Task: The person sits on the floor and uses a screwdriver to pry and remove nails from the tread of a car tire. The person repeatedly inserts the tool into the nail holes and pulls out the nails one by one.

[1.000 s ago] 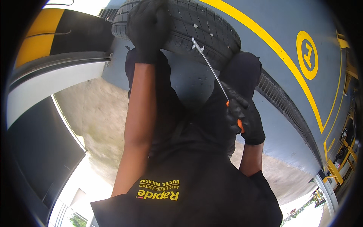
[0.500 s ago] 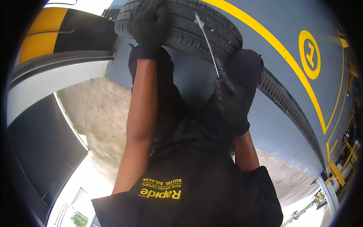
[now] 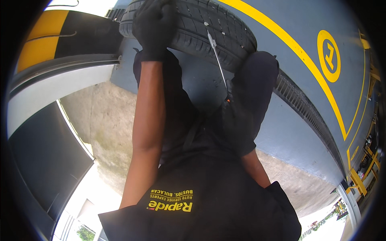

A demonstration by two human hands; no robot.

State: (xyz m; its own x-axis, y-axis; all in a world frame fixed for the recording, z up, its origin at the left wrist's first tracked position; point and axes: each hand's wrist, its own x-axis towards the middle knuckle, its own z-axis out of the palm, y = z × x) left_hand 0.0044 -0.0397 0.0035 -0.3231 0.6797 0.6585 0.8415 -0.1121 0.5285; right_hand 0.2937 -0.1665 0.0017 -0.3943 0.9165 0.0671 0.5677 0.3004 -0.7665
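Left gloved hand (image 3: 155, 34) on the tire (image 3: 193, 24), finger spread and grip unclear; metal tool (image 3: 218, 60) projecting beyond the right gloved hand (image 3: 240, 120), fingers wrapped around it, long axis slanting forward-left, tip toward the tire.

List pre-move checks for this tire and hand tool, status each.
1. Hands gloved: ok. Left hand and right hand both wear black gloves.
2. Tool gripped: ok. Right hand is closed on the tool; only a spot of the orange handle shows.
3. Left hand clear of the tip: ok. It sits over the tire to the left, with tread showing between.
4. Tip seated in tread: cannot tell. It overlaps the tread in view; contact is unclear.
5. Tread free of debris: not ok. Pale bits show on it.
6. Tire secured: cannot tell.
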